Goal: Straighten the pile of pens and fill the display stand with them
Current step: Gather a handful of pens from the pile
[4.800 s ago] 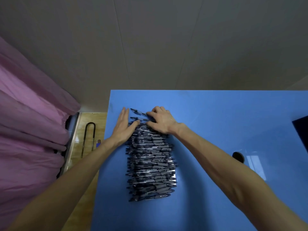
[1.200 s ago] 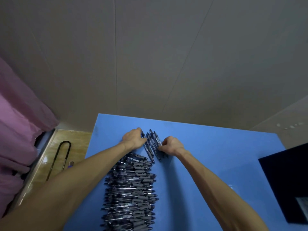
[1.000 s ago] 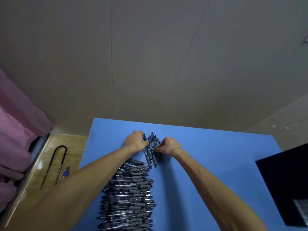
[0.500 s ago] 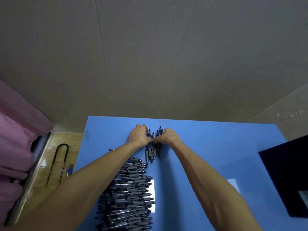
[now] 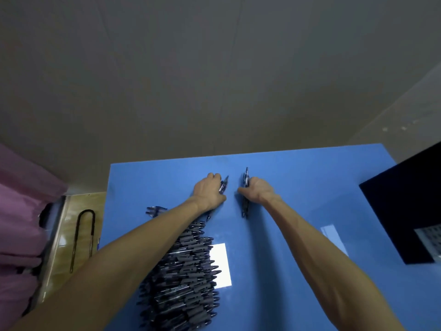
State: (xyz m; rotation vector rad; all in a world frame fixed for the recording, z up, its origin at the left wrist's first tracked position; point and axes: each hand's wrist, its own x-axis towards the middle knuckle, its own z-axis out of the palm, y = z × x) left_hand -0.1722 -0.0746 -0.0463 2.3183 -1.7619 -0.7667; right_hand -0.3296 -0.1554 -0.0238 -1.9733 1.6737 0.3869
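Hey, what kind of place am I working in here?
Probably a plain indoor workroom, not a shop floor: a blue table against bare grey wall panels, a big pile of pens on it, and a pink curtain by the wooden floor.

The scene is dim, the wall grey and murky. A bright white glare patch sits on the glossy blue counter (image 5: 298,187) beside the pens (image 5: 188,271), with a fainter one further right. Edges bow from wide-angle distortion. The whole picture is soft, the curtain (image 5: 19,223) blurred.
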